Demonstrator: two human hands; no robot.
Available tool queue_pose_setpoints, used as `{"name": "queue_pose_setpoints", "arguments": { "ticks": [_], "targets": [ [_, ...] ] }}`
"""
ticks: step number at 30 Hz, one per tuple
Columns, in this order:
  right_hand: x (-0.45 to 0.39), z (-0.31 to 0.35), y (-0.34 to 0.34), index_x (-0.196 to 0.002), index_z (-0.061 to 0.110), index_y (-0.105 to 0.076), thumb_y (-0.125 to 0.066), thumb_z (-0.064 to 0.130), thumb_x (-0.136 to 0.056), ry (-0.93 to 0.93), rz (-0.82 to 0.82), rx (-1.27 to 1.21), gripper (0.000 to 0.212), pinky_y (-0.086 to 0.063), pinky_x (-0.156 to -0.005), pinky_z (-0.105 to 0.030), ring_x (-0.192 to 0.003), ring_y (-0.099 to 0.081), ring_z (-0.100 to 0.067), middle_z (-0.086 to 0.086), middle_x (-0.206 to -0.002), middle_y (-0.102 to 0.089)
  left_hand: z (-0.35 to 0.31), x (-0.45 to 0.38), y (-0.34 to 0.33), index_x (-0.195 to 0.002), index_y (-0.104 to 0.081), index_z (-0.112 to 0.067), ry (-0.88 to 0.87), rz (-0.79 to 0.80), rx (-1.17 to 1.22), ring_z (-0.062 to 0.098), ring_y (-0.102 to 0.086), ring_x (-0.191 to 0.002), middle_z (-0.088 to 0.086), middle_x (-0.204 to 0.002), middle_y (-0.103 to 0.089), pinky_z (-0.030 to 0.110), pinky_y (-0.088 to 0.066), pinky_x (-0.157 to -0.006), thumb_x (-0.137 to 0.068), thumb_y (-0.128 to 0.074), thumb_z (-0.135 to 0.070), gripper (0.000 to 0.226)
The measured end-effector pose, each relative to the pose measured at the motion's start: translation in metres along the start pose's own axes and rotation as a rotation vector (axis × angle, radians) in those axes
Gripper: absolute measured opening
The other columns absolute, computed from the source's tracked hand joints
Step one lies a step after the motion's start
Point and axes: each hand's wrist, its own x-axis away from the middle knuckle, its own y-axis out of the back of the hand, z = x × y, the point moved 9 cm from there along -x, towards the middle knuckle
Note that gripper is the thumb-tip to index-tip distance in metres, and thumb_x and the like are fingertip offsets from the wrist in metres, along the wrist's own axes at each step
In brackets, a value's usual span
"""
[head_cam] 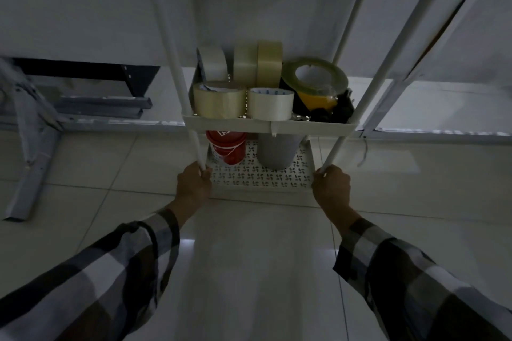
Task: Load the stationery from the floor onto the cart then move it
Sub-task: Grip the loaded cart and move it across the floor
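A white cart with tiered trays stands on the tiled floor straight ahead. Its middle tray holds several tape rolls, among them a large greenish roll lying tilted on a yellow one. On the perforated bottom tray stand a red tin and a grey container. My left hand is closed around the cart's near left post, low down. My right hand grips the near right post at the same height.
A grey metal frame with legs stands on the floor to the left. A white wall and panels rise behind the cart. Pale floor tiles stretch between me and the cart. The room is dim.
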Motion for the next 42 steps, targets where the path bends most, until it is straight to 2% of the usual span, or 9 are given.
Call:
{"name": "queue_pose_setpoints", "arguments": {
  "ticks": [5, 9, 14, 17, 20, 22, 25, 31, 42],
  "targets": [
    [-0.002, 0.005, 0.002, -0.114, 0.000, -0.065, -0.064, 0.017, -0.099, -0.014, 0.010, 0.018, 0.023, -0.062, -0.083, -0.048, -0.092, -0.072, -0.034, -0.018, -0.107, -0.072, 0.000, -0.003, -0.001, -0.122, -0.062, -0.005, 0.032, 0.026, -0.031, 0.038, -0.065, -0.108, 0.020, -0.120, -0.067, 0.049, -0.059, -0.092, -0.104, -0.057, -0.023, 0.027],
    [-0.002, 0.008, 0.004, -0.112, -0.001, -0.067, -0.060, 0.018, -0.100, -0.068, 0.026, -0.004, 0.024, -0.061, -0.085, -0.048, -0.093, -0.071, -0.036, -0.020, -0.107, -0.072, 0.001, -0.004, -0.006, -0.132, -0.056, -0.003, 0.069, 0.059, -0.043, 0.038, -0.062, -0.113, 0.022, -0.129, -0.062, 0.042, -0.056, -0.094, -0.105, -0.054, -0.025, 0.035],
    [0.015, 0.007, 0.002, -0.127, 0.000, -0.055, -0.058, 0.028, -0.101, -0.084, 0.126, -0.200, 0.039, -0.058, -0.090, -0.052, -0.105, -0.066, -0.037, -0.022, -0.123, -0.064, 0.007, 0.004, -0.012, -0.157, -0.026, -0.005, 0.187, 0.211, -0.148, 0.041, -0.053, -0.130, 0.022, -0.155, -0.044, 0.041, -0.048, -0.106, -0.107, -0.047, -0.039, 0.064],
    [0.024, 0.022, 0.007, -0.153, 0.010, -0.027, -0.055, 0.054, -0.095, 0.080, 0.134, -0.241, 0.078, -0.053, -0.100, -0.056, -0.124, -0.059, -0.038, -0.022, -0.148, -0.049, -0.020, 0.025, 0.006, -0.162, 0.005, -0.008, -0.031, 0.013, -0.214, 0.039, -0.038, -0.146, 0.020, -0.167, -0.022, 0.048, -0.039, -0.116, -0.099, -0.058, -0.047, 0.097],
    [0.046, 0.058, 0.054, -0.163, 0.011, -0.010, -0.051, 0.049, -0.098, 0.339, -0.088, -0.279, 0.085, -0.030, -0.121, -0.054, -0.151, -0.030, -0.030, -0.013, -0.167, -0.024, -0.081, 0.074, 0.045, -0.161, -0.003, -0.008, -0.484, -0.331, -0.152, 0.031, -0.027, -0.148, 0.018, -0.167, -0.017, 0.043, -0.028, -0.119, -0.099, -0.059, -0.047, 0.093],
    [0.069, 0.091, 0.101, -0.163, 0.007, -0.006, -0.053, 0.038, -0.100, 0.542, -0.296, -0.277, 0.085, -0.013, -0.127, -0.050, -0.159, -0.009, -0.025, -0.012, -0.172, -0.008, -0.115, 0.099, 0.067, -0.162, -0.001, -0.003, -0.665, -0.451, -0.209, 0.035, -0.010, -0.157, 0.023, -0.169, -0.003, 0.047, -0.013, -0.125, -0.097, -0.061, -0.043, 0.097],
    [0.094, 0.133, 0.140, -0.162, 0.001, -0.009, -0.054, 0.037, -0.100, 0.728, -0.470, -0.135, 0.085, -0.003, -0.127, -0.055, -0.159, 0.003, -0.029, -0.018, -0.171, 0.004, -0.157, 0.119, 0.078, -0.158, -0.008, 0.009, -0.886, -0.504, -0.516, 0.042, 0.000, -0.158, 0.031, -0.168, 0.002, 0.059, -0.001, -0.126, -0.093, -0.068, -0.035, 0.099],
    [0.097, 0.148, 0.119, -0.161, -0.003, -0.007, -0.053, 0.041, -0.103, 0.819, -0.424, 0.162, 0.087, -0.010, -0.125, -0.059, -0.159, 0.004, -0.030, -0.017, -0.171, 0.005, -0.161, 0.098, 0.064, -0.162, 0.003, -0.001, -0.916, -0.336, -0.861, 0.028, 0.008, -0.160, 0.014, -0.171, 0.012, 0.057, -0.009, -0.127, -0.091, -0.065, -0.052, 0.111],
    [0.107, 0.135, 0.116, -0.164, 0.005, -0.004, -0.049, 0.052, -0.100, 0.788, -0.296, 0.228, 0.091, -0.006, -0.126, -0.059, -0.159, 0.005, -0.026, -0.009, -0.172, 0.012, -0.157, 0.110, 0.063, -0.162, 0.005, -0.001, -0.847, -0.221, -0.766, 0.029, 0.008, -0.160, 0.014, -0.171, 0.014, 0.057, -0.010, -0.127, -0.084, -0.072, -0.049, 0.119]
  ]
}}
